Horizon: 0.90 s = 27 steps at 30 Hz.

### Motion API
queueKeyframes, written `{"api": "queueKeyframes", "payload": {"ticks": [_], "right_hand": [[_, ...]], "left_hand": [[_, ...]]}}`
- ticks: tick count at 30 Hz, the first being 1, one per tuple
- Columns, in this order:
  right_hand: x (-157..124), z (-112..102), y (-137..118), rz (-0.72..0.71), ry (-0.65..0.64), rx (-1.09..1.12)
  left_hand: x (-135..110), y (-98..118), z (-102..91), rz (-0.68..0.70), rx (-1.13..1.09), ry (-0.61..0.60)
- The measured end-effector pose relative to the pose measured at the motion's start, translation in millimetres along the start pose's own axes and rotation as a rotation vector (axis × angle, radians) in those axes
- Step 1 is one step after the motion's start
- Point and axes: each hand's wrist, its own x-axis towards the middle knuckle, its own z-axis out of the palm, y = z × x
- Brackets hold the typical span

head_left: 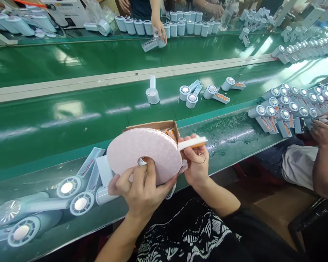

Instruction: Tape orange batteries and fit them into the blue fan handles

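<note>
My left hand grips a large pale pink roll of tape, a finger hooked at its centre hole. To the right of the roll, my right hand is closed on a thin orange piece with a white foam strip along its top. A loose tape end hangs between the roll and my right hand. Behind the roll stands a cardboard box with small orange packets inside, partly hidden. Left of my hands lie several light-blue fan housings with handles on the bench.
A green conveyor belt runs past the bench, carrying several fan housings. More housings crowd the right side beside a co-worker's hands. Across a metal divider, another person's hand holds a housing.
</note>
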Motion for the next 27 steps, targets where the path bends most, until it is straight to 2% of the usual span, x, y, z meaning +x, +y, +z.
{"api": "queueKeyframes", "payload": {"ticks": [2,4,6,8,9,10,12,15,17,18,19,21,24,27], "right_hand": [[41.2,-20.0,-30.1,-0.156,-0.019,-0.14],[88.3,-50.5,-64.8,-0.336,0.005,-0.327],[122.7,-83.0,-88.3,-0.401,0.064,-0.342],[137.1,-109.4,-91.1,-0.426,0.1,-0.323],[138.4,-119.1,-85.3,-0.423,0.112,-0.296],[137.4,-126.4,-76.5,-0.41,0.123,-0.255],[133.2,-135.2,-56.7,-0.36,0.153,-0.146],[130.6,-140.4,-39.0,-0.295,0.196,-0.023],[131.8,-143.7,-37.9,-0.276,0.206,0.001],[132.5,-146.0,-39.5,-0.271,0.205,0.0],[133.3,-148.8,-42.0,-0.27,0.2,-0.008],[135.7,-154.2,-47.6,-0.282,0.179,-0.038],[147.9,-156.4,-53.3,-0.316,0.106,-0.095],[176.0,-146.9,-49.3,-0.313,-0.022,-0.199]], "left_hand": [[7.2,1.2,-4.9,0.017,0.025,-0.051],[23.1,-6.5,-18.3,0.079,0.044,-0.159],[49.6,-18.1,-33.6,0.164,0.033,-0.28],[88.9,-23.4,-40.6,0.234,0.032,-0.359],[113.5,-20.7,-37.7,0.245,0.053,-0.389],[141.0,-13.5,-29.5,0.244,0.085,-0.415],[201.1,12.7,3.2,0.231,0.163,-0.526],[284.6,65.9,77.7,0.279,0.196,-0.595],[321.9,95.9,123.2,0.271,0.225,-0.64],[333.5,106.4,139.6,0.257,0.251,-0.676],[340.5,113.1,150.8,0.248,0.282,-0.714],[342.9,115.5,158.4,0.262,0.331,-0.786],[329.3,99.8,146.8,0.318,0.359,-0.864],[312.0,81.7,134.2,0.333,0.369,-0.887]]}}
